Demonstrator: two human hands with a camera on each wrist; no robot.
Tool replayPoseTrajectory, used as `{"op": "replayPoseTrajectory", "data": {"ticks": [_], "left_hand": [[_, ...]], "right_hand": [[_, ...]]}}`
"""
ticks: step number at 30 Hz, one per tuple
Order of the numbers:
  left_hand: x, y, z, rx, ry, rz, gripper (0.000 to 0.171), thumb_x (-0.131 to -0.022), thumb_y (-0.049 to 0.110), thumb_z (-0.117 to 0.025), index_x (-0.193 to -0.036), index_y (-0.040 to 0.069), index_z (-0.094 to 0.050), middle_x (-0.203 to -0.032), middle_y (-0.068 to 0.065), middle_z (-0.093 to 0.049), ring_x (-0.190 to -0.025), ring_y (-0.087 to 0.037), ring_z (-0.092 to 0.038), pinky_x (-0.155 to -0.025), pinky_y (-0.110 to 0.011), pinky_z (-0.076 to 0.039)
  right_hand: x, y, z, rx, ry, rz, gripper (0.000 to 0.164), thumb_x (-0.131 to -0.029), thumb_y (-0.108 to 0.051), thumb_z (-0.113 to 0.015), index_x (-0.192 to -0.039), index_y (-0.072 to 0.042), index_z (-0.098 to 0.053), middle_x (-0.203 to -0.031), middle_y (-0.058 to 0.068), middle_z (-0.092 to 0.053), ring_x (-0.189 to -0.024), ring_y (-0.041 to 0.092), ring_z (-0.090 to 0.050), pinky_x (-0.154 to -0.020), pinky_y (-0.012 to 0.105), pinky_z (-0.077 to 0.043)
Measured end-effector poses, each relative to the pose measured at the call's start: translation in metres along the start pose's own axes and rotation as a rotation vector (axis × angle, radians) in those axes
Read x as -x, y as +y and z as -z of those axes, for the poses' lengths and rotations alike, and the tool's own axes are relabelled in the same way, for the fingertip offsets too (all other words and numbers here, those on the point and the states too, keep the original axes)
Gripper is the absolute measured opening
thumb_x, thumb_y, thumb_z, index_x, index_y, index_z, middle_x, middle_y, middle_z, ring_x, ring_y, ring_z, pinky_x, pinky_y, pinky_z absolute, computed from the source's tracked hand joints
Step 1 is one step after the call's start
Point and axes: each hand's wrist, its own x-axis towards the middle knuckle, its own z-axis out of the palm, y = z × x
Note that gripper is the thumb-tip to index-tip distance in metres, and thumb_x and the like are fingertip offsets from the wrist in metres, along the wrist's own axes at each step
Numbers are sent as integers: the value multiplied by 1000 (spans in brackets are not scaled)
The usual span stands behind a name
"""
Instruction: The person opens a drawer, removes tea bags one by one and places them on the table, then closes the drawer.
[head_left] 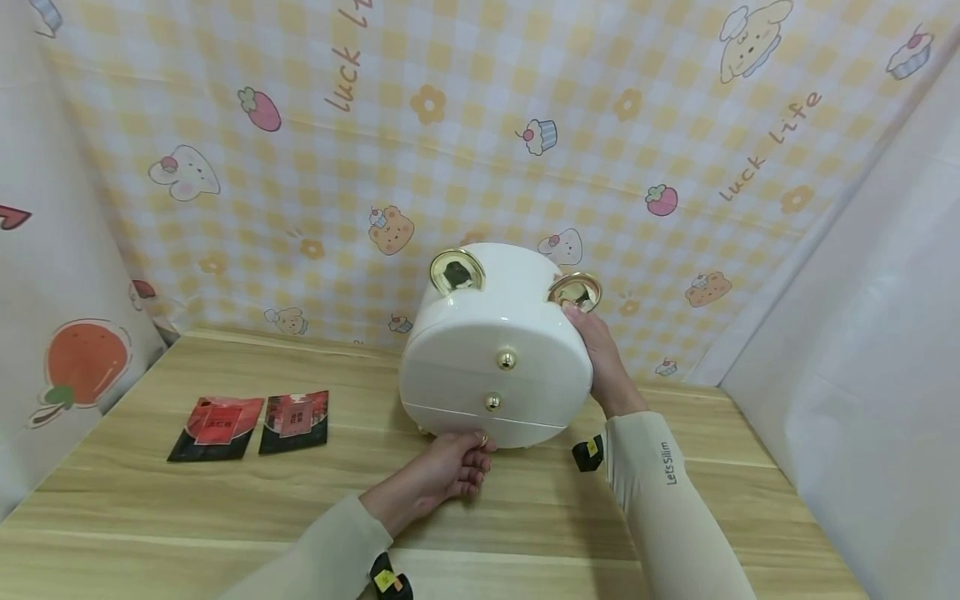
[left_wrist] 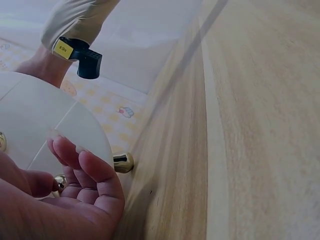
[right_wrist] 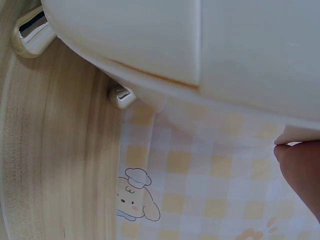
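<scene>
A glossy white round-fronted storage box (head_left: 465, 346) with drawers stands on the table, with gold knobs down its front and two gold ring-like ears on top. My left hand (head_left: 446, 471) pinches the lowest gold knob (left_wrist: 60, 182) between thumb and index finger, its other fingers loosely curled below. The lowest drawer front (head_left: 517, 431) sits flush under a thin seam. On the box's right side rests my right hand (head_left: 600, 354), just below the right gold ear (head_left: 576, 292). Most of that hand is out of frame in the right wrist view.
Two red and black packets (head_left: 217, 427) lie side by side on the wooden table (head_left: 225, 517), left of the box. Short gold feet (left_wrist: 123, 163) hold the box off the tabletop. A yellow checked curtain (head_left: 322, 192) hangs close behind, with white sheets at both sides.
</scene>
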Motion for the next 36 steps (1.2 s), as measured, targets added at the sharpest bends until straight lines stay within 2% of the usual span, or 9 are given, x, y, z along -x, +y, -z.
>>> {"op": "replayPoseTrajectory", "data": {"ticks": [10, 19, 28, 36], "left_hand": [[4, -2, 0, 0, 8, -4, 33, -110, 25, -33, -112, 2, -57, -76, 5, -55, -66, -7, -49, -62, -22, -45], [7, -1, -2, -5, 16, -1, 35, -109, 26, -34, -113, 1, -58, -75, 6, -54, -65, -6, -49, -61, -21, -46], [14, -2, -4, -19, 2, -1, 35, -108, 24, -35, -113, -1, -58, -75, 5, -55, -65, -6, -50, -62, -21, -45], [25, -8, -6, -26, -22, -7, 34, -107, 26, -38, -113, -1, -58, -74, 5, -55, -64, -6, -49, -60, -21, -45]], "right_hand": [[1, -2, -2, -7, 17, -19, 33, -109, -40, -35, -117, -24, -62, -81, -9, -73, -63, 7, -70, -57, 25, -57], [2, -4, -2, -10, -3, -11, 34, -110, -40, -34, -123, -22, -60, -84, -8, -73, -65, 7, -71, -58, 25, -58], [2, -4, -2, -7, 11, -15, 35, -110, -40, -34, -123, -21, -60, -85, -7, -73, -65, 8, -71, -58, 25, -58], [2, -5, -2, -17, -21, 0, 37, -110, -41, -33, -120, -20, -62, -85, -7, -74, -64, 9, -71, -56, 27, -58]]}}
